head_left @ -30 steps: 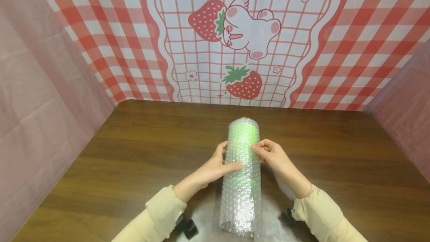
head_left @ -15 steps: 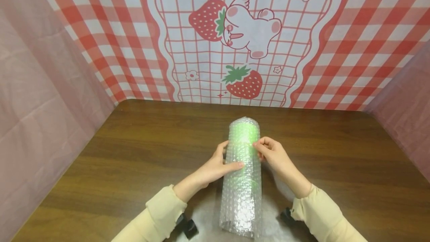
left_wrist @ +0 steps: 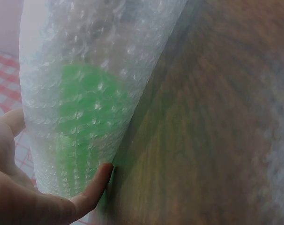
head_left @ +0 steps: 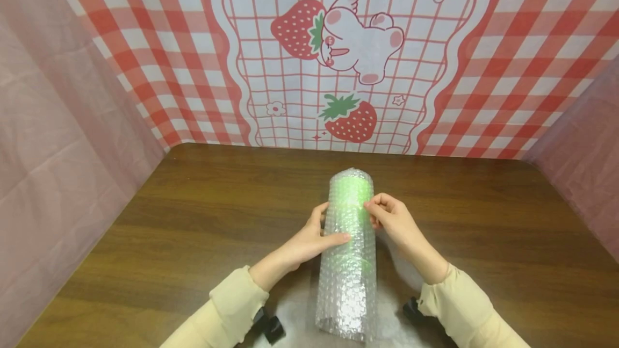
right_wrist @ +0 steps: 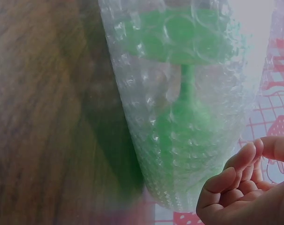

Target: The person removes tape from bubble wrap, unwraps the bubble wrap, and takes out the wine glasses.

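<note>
Green goblet (right_wrist: 184, 124), seemingly, inside bubble wrap (head_left: 348, 267)

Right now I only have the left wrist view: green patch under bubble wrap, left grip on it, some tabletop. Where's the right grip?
Observer: Head view has the right grip at the right side of the bubble wrap, thumb and index tips close together. Can't tell whether it pinches the wrap.
Operator: And what's inside, shape-wise? I just get a patch.
Observer: Right wrist view shows a green item with a flat disc at one end, then a thin stem, then a wider body.
Operator: Who's reaching farther out?
Observer: The right: its fingertips sit farther from the person than the thumb of the left grip, which lies across the wrap.
</note>
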The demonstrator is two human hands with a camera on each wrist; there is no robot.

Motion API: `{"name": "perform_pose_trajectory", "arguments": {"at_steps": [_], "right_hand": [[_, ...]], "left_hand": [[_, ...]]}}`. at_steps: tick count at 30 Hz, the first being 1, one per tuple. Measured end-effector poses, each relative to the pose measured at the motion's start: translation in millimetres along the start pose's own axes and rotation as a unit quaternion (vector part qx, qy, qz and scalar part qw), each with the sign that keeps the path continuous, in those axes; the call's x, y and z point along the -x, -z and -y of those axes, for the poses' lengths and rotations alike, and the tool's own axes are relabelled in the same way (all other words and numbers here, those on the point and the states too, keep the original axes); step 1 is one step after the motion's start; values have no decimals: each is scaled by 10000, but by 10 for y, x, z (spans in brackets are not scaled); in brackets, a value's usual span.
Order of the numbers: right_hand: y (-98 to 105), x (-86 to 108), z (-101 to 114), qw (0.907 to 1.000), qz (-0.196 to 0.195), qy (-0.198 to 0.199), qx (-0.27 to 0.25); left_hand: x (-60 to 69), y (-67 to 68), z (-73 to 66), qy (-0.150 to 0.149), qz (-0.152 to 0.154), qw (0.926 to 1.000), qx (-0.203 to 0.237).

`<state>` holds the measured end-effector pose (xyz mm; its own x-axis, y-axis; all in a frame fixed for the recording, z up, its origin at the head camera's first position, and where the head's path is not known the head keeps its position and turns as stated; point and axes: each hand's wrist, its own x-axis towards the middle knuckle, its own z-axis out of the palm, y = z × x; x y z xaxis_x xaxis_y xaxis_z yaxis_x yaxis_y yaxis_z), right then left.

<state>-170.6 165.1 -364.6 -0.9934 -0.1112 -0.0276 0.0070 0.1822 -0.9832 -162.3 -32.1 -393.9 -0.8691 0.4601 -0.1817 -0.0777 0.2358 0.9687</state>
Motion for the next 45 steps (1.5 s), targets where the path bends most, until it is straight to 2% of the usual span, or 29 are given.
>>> {"name": "perform_pose_trajectory", "arguments": {"at_steps": [12, 19, 27, 34, 36, 41, 45], "right_hand": [[4, -55, 94, 9993, 165, 264, 206], [-15, -48, 137, 9987, 318, 389, 98], [-40, -18, 125, 9977, 466, 493, -16], [-58, -2, 93, 9964, 553, 595, 260], [-59, -1, 93, 9962, 527, 607, 327], [-55, 11, 100, 9954, 428, 654, 547], [-57, 23, 105, 9950, 395, 656, 643]], "left_hand": [[9, 87, -60, 26, -40, 9997, -254], [-7, 71, -125, -13, -311, 9989, -357], [-57, 8, -264, -213, -518, 9944, -901], [-101, -77, -312, -529, -803, 9838, -1511], [-111, -82, -332, -608, -797, 9823, -1585], [-143, -81, -374, -580, -745, 9819, -1643], [-174, -78, -387, -575, -861, 9810, -1639]]}}
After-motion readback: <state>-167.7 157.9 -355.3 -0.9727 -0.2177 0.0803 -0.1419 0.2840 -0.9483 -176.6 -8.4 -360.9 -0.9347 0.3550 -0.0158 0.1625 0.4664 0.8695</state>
